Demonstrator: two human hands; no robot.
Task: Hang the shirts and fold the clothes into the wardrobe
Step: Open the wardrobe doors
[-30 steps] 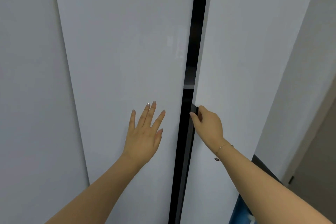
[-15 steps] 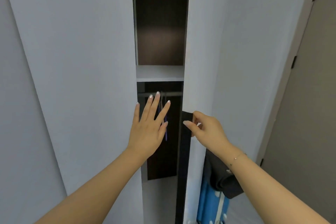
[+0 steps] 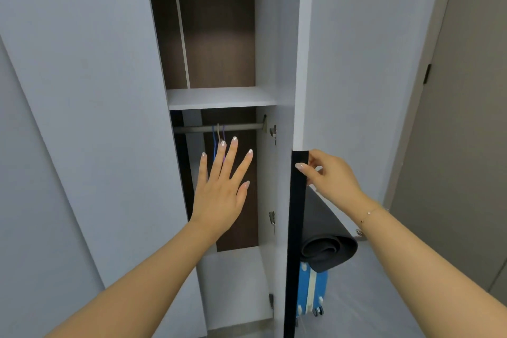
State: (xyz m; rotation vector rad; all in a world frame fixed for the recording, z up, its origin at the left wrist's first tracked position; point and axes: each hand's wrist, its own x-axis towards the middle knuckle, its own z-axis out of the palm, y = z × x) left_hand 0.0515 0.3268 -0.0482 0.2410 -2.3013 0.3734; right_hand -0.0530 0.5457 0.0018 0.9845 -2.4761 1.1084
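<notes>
Right hand [image 3: 330, 175] is pinching the black handle strip [image 3: 297, 200] of the open wardrobe door [image 3: 356, 63]. Left hand [image 3: 220, 186] is hovering flat, fingers spread wide, before the hanging rail [image 3: 238, 127].

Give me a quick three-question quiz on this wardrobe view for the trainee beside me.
1. True or false: the right hand pinches the black handle strip on the open door's edge.
2. What hangs on the rail? A) shirts B) bare hangers C) a bag
3. Fill in: the left hand is held flat with its fingers ____.

Key: 1 true; 2 B, only thin hangers show; 3 spread.
</notes>
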